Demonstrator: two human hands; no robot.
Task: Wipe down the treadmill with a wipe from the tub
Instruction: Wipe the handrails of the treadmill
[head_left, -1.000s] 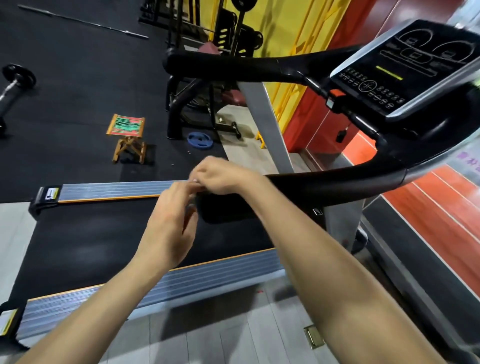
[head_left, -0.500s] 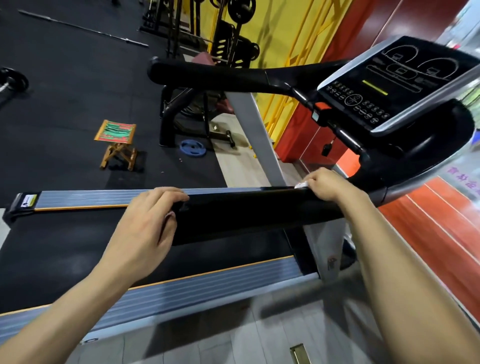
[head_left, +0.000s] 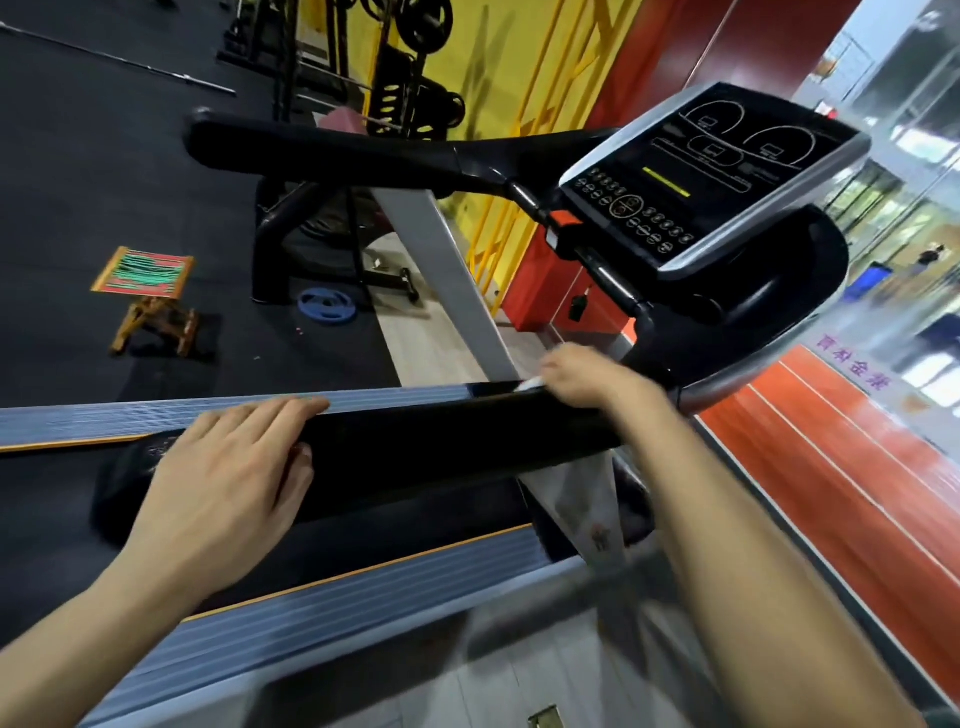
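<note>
Slid the right hand (head_left: 587, 382) along the near handrail (head_left: 441, 441) toward the console (head_left: 711, 176), away from the left hand (head_left: 234, 467). Had both hands close together at the rail's free end one second before. Kept the wipe (head_left: 531, 385) pinched in the right grip, pressed on top of the rail. Left grip clenched round the rail's free end. Looked like wiping well begun, most of the treadmill not yet done. No tub seen.

Wipe (head_left: 531, 385) mostly hidden under right hand (head_left: 582, 382), only small white tip peeking out at 9 o'clock. Left hand (head_left: 228, 467) fingertips curl behind handrail (head_left: 441, 441) (out of sight). Floor at 6 o'clock blurry. Console (head_left: 696, 182) buttons too small to read.
</note>
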